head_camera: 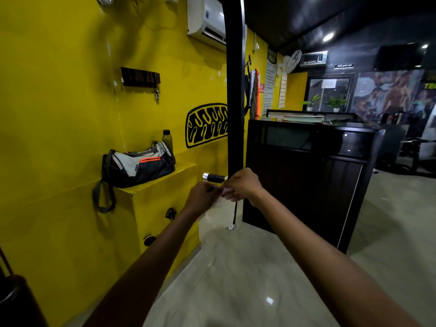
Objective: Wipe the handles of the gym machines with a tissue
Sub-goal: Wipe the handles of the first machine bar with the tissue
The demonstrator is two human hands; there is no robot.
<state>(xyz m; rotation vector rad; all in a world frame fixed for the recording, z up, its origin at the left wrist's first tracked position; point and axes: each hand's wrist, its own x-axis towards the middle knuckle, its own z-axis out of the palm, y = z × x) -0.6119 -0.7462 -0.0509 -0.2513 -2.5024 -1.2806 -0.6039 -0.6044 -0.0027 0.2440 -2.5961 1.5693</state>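
Against the yellow wall at far left, a dark key rack is mounted with one clip hanging from it. Below it, a grey, black and orange duffel bag sits on a yellow ledge, its strap drooping over the edge; a dark bottle stands just behind it. No brand on the bag is legible.

Moving right, the left hand is raised in front of the ledge, forearm extended forward and up, fingers curled and pinching the upper edge of a pale tissue that hangs down beneath both hands. Just above, a short black handle with a chrome end cap projects leftward from the black upright post of the machine.

The right hand meets the left at the post, wrist bent, knuckles toward the viewer, fingers curled onto the tissue's top edge (whether it also touches the handle's inner end cannot be told). A black cord with a metal tip dangles below it.

Further right stands a dark reception counter carrying books and papers. Wall notices behind the post are mostly unreadable; red letters "GER" show on one sign, and green letters "TR" at the far right edge. A white air conditioner is mounted high on the wall, its badge illegible.
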